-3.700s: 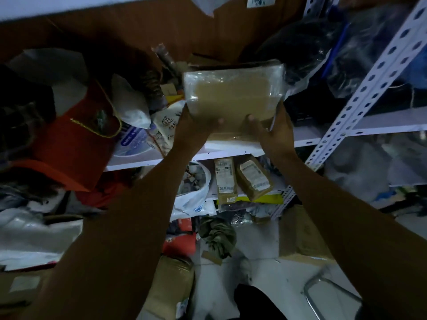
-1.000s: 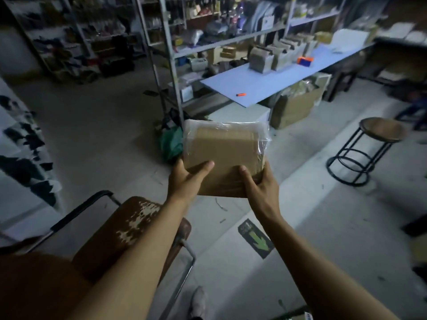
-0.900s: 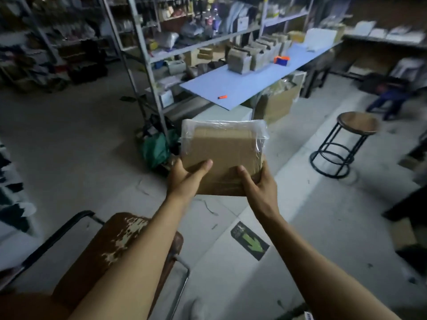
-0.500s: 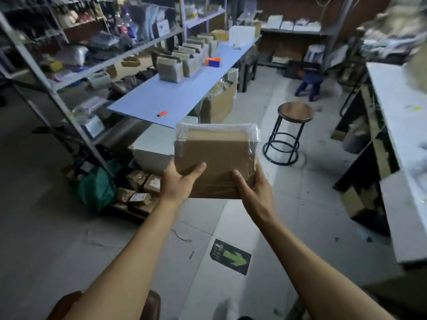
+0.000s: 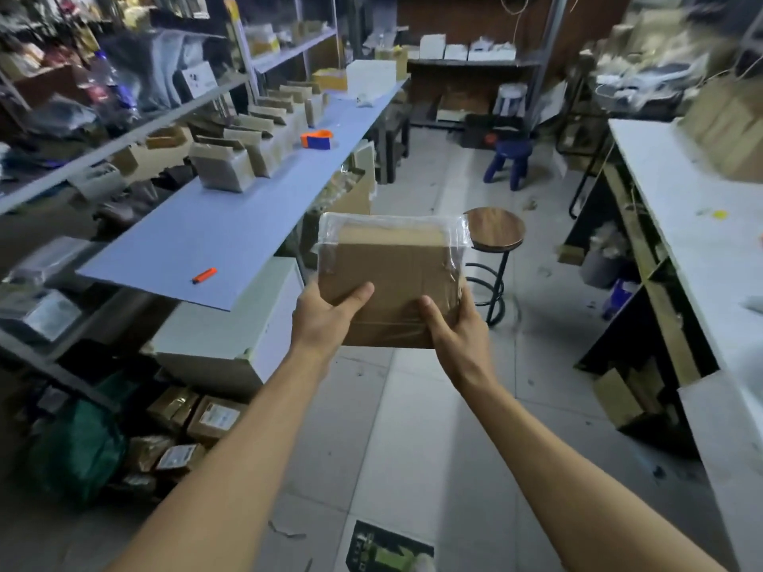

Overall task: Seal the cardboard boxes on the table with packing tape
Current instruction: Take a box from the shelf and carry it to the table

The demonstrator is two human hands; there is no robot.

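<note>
A plastic-wrapped stack of flat cardboard (image 5: 392, 266) is held in front of me over the aisle floor. My left hand (image 5: 326, 319) grips its near left corner, thumb on top. My right hand (image 5: 452, 328) grips the near right corner the same way. On the long blue table (image 5: 214, 237) to the left stands a row of several open cardboard boxes (image 5: 225, 169). An orange and blue tape dispenser (image 5: 317, 139) lies on that table beyond them, out of reach of both hands.
An orange marker (image 5: 204, 275) lies near the table's close end. A round wooden stool (image 5: 494, 229) stands just beyond the stack. A white counter (image 5: 702, 225) lines the right side, metal shelving (image 5: 136, 130) the left. Parcels (image 5: 194, 414) sit on the floor at lower left.
The view has swung from the shelves round to the aisle, and the table and stool are nearer. Both hands keep the same hold on the wrapped stack.
</note>
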